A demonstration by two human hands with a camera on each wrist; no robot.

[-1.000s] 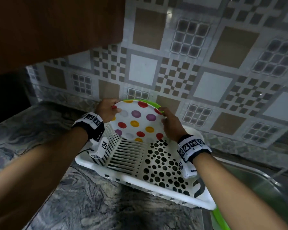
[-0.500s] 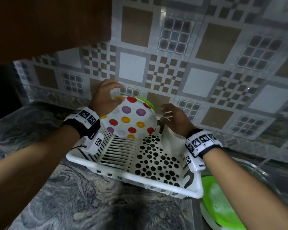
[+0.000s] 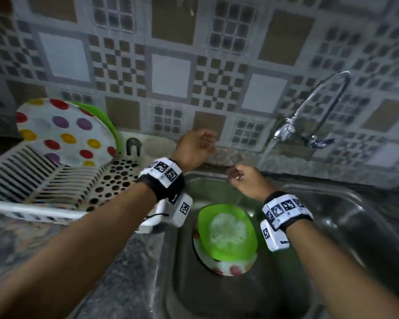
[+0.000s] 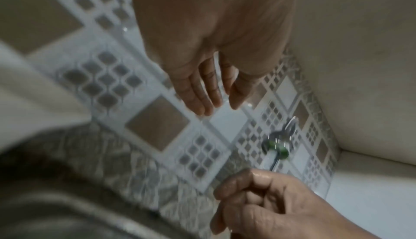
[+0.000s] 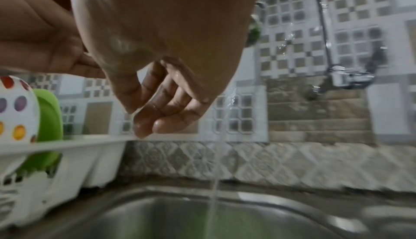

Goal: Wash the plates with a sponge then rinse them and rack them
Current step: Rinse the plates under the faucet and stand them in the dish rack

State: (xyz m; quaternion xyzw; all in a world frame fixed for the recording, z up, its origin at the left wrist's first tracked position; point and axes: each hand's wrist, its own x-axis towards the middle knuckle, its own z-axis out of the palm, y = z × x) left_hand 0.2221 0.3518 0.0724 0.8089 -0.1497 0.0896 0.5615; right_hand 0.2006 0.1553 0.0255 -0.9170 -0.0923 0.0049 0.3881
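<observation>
A white plate with coloured dots stands upright in the white rack, with a green plate behind it. In the steel sink lies a soapy green plate on top of a dotted plate. My left hand hovers empty above the sink's back left corner, fingers loose. My right hand hangs over the sink beside the water stream, fingers loosely curled and wet, holding nothing. In the right wrist view the right hand is empty, and the racked plates show at the left.
A chrome tap on the tiled back wall runs a thin stream into the sink. Marbled grey counter lies under and in front of the rack. A round white dish sits behind the rack.
Both hands let go of the dotted plate, now left standing in the rack, and moved right over the sink. The view swung right to the sink and tap.
</observation>
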